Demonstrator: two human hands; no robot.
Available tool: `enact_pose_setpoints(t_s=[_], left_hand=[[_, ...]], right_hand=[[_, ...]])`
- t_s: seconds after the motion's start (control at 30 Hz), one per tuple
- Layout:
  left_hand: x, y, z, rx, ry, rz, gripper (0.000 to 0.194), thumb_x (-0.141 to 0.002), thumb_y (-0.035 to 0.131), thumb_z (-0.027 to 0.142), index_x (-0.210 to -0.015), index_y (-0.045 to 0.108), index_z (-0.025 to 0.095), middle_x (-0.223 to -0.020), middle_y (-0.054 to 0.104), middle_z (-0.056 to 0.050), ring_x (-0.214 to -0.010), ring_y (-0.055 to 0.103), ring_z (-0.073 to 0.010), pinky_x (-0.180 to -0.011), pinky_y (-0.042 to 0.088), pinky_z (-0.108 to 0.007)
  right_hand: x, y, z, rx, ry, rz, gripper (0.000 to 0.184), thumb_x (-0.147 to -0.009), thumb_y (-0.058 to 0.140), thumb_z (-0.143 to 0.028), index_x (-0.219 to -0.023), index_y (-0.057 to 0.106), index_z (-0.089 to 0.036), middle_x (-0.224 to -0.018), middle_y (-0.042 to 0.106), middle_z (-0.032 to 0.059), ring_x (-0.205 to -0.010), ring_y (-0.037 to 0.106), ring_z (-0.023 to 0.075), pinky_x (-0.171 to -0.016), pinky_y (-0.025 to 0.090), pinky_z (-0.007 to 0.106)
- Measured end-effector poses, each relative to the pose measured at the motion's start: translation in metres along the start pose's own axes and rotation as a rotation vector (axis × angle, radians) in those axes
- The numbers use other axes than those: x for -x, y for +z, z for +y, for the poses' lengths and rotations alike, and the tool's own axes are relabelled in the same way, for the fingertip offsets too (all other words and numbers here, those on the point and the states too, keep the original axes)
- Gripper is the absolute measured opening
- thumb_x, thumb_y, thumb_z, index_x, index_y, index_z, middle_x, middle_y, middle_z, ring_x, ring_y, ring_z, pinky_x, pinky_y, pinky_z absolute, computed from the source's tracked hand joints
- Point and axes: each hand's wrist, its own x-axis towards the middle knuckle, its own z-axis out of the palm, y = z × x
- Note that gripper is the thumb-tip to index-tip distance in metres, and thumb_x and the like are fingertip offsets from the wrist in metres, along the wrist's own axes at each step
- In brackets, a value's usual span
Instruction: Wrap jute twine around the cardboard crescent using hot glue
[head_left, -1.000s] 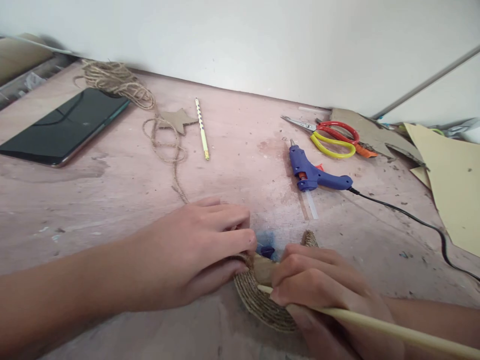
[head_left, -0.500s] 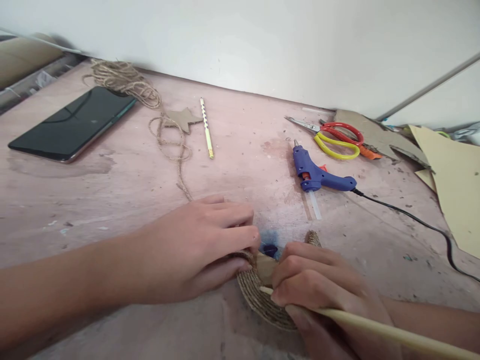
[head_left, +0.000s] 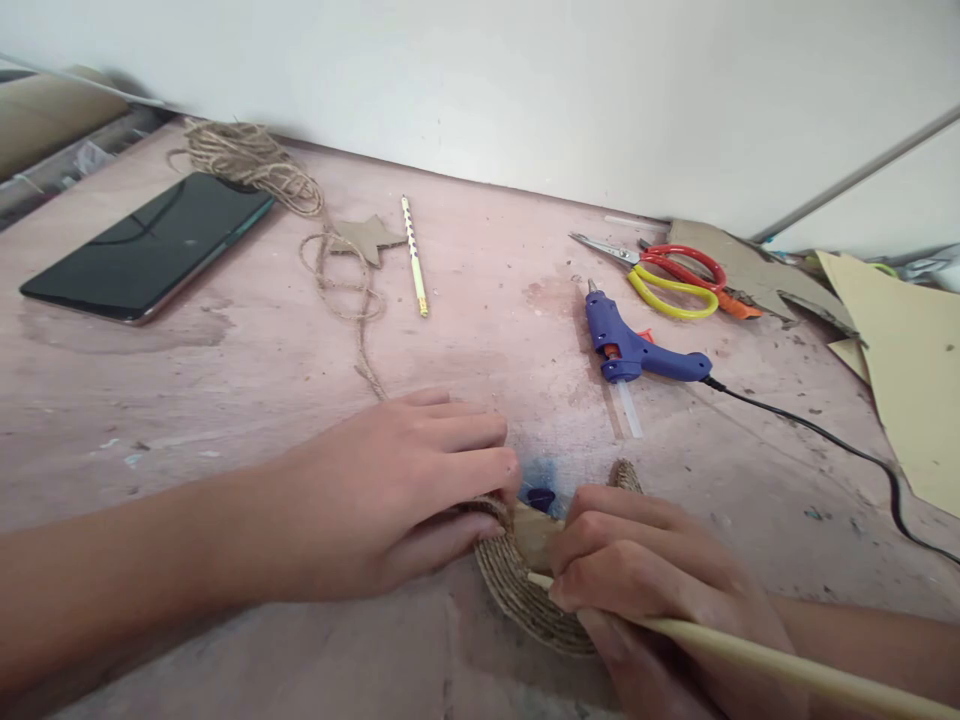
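A curved cardboard piece [head_left: 534,535] covered in rows of jute twine [head_left: 517,600] lies low in the middle of the head view. My left hand [head_left: 420,480] is closed on its left end, thumb and fingers pinching the twine-covered edge. In my right hand [head_left: 652,560] is a slim pale wooden stick [head_left: 780,660], its tip resting against the twine rows near the inner edge. My right fingers hide part of the piece. Loose twine [head_left: 367,365] runs from beneath my left hand up to a tangled bundle [head_left: 247,165].
A blue glue gun [head_left: 637,345] with a cord lies to the right, below red-and-yellow scissors [head_left: 675,280]. A phone [head_left: 146,250], a cardboard star [head_left: 367,238] and a patterned pencil [head_left: 414,255] lie farther back. Cardboard scraps and a yellow sheet [head_left: 907,370] sit at right.
The stick's tip and my right fingers have shifted slightly to the right along the twine rows. My left hand keeps its hold almost unmoved.
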Motion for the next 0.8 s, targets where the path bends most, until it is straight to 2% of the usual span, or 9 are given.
enact_pose_setpoints(t_s=[0.27,0.43,0.8], left_hand=[[0.0018,0.0001,0.0011,0.003,0.002,0.002,0.012,-0.114,0.06,0.019,-0.103,0.059,0.025,-0.098,0.066,0.0,-0.091,0.061,-0.0229,-0.082,0.04,-0.036],[0.0017,-0.0001,0.0018,-0.003,-0.001,-0.001,0.014,-0.115,0.058,0.019,-0.103,0.059,0.025,-0.099,0.067,-0.001,-0.091,0.062,-0.0231,-0.082,0.041,-0.036],[0.0007,-0.0005,0.0011,-0.019,0.001,0.005,0.014,-0.117,0.055,0.021,-0.105,0.062,0.025,-0.098,0.069,-0.002,-0.089,0.063,-0.0223,-0.08,0.042,-0.036]], right_hand=[[-0.0007,-0.0018,0.0014,-0.003,-0.02,-0.014,0.022,-0.105,0.053,-0.001,-0.108,0.06,-0.021,-0.081,0.069,0.0016,-0.063,0.057,0.0157,-0.063,0.054,0.033],[-0.0006,-0.0044,0.0012,0.012,-0.01,-0.028,0.024,-0.103,0.055,0.001,-0.109,0.06,-0.022,-0.08,0.069,0.0007,-0.063,0.061,0.0162,-0.064,0.056,0.032],[-0.0002,0.0033,0.0019,-0.024,0.007,0.024,0.022,-0.104,0.052,-0.003,-0.107,0.06,-0.023,-0.081,0.068,0.0006,-0.067,0.061,0.017,-0.065,0.056,0.034]])
